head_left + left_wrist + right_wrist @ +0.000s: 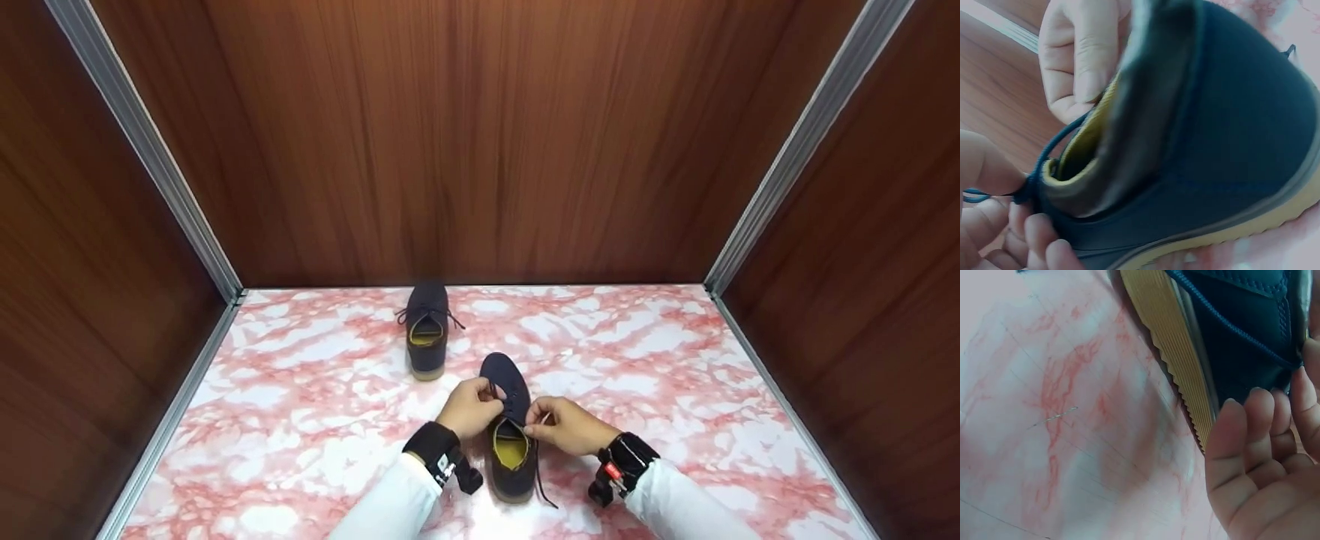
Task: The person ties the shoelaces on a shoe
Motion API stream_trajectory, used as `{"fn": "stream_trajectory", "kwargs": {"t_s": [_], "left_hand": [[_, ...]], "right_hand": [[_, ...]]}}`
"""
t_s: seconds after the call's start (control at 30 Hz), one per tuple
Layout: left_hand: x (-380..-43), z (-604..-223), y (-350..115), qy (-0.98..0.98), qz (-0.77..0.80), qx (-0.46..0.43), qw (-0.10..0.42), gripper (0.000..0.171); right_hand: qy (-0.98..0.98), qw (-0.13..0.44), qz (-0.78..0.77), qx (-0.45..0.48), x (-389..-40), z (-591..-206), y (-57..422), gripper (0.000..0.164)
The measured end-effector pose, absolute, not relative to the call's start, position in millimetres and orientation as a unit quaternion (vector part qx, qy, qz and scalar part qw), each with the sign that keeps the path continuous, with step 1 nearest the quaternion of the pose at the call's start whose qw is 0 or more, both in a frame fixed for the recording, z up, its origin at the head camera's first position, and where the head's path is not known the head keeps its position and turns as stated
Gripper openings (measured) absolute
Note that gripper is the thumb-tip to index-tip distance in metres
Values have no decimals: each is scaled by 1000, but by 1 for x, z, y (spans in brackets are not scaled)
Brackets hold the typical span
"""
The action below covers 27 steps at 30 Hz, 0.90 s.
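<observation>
A dark navy lace-up shoe (511, 484) with a yellow lining stands on the surface, toe pointing away from me. My left hand (469, 409) is at the left side of its lacing, thumb and fingers pinching a dark shoelace (1057, 139). On the other side of the opening, my right hand (568, 425) pinches lace at the top eyelets between thumb and finger. In the right wrist view the blue lace (1230, 329) runs from those fingertips (1301, 382) along the shoe's side. A loose lace end trails beside the heel on the right.
A matching shoe (427, 361), its laces tied in a bow, stands farther back on the left, toe near the back wall (465, 150). Red-and-white marbled covering (645, 345) lies under both shoes. Brown wood-look panels with metal edge strips enclose the sides.
</observation>
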<state>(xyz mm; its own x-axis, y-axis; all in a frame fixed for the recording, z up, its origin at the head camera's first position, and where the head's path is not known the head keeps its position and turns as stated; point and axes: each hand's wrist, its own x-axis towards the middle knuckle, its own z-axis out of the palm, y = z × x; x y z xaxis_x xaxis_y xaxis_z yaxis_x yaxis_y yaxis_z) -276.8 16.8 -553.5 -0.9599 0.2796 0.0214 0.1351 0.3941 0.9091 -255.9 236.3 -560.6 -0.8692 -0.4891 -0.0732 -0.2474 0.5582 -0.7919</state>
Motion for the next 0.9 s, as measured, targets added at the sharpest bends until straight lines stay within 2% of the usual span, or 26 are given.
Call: {"fn": "stream_trajectory", "kwargs": {"t_s": [0.17, 0.33, 0.47, 0.67, 0.9], "left_hand": [[-283, -543, 16, 856, 494, 123, 85, 6], [-289, -532, 14, 884, 439, 120, 103, 19], [-292, -528, 11, 888, 425, 127, 121, 18], [-291, -529, 6, 878, 435, 158, 126, 6], [-286, -533, 4, 875, 440, 167, 110, 12]], "right_hand": [[862, 165, -429, -212, -256, -560, 236, 15], [856, 172, -438, -212, -258, -559, 237, 14], [854, 166, -451, -197, -260, -556, 238, 15], [842, 153, -492, -161, -263, -552, 240, 15], [825, 138, -526, -154, -263, -550, 238, 12]]}}
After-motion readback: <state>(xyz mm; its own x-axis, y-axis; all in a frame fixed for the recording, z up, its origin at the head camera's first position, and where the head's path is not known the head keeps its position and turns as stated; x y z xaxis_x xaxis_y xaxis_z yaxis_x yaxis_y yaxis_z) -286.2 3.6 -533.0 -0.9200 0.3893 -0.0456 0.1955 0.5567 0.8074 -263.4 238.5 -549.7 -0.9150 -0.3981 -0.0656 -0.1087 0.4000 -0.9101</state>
